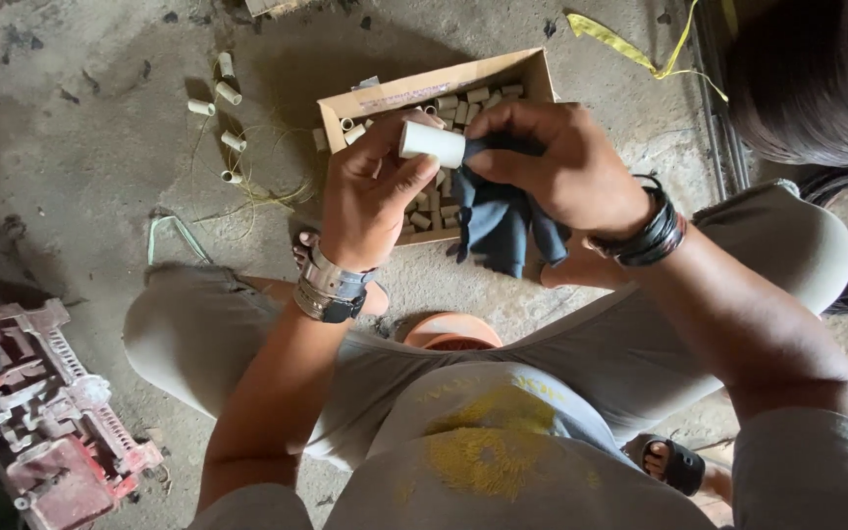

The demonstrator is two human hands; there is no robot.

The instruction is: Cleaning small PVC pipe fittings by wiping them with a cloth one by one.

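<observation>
Tube: a short white plastic tube (432, 143) sits upper centre of the frame, above the cardboard box (434, 90) of like pieces.
Cloth: a dark blue rag (499, 218) hangs from the tube's right end.
Left hand: the left hand (370, 196) pinches the tube between thumb and fingers.
Right hand: the right hand (552, 162) is closed on the rag at the tube's end.
Around: loose tubes (223, 108) at upper left; red machine part (46, 412) at lower left.

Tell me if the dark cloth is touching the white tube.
Touching. The head view shows the dark cloth, gripped in the right hand, pressed against the end of the white tube that the left hand holds.
</observation>
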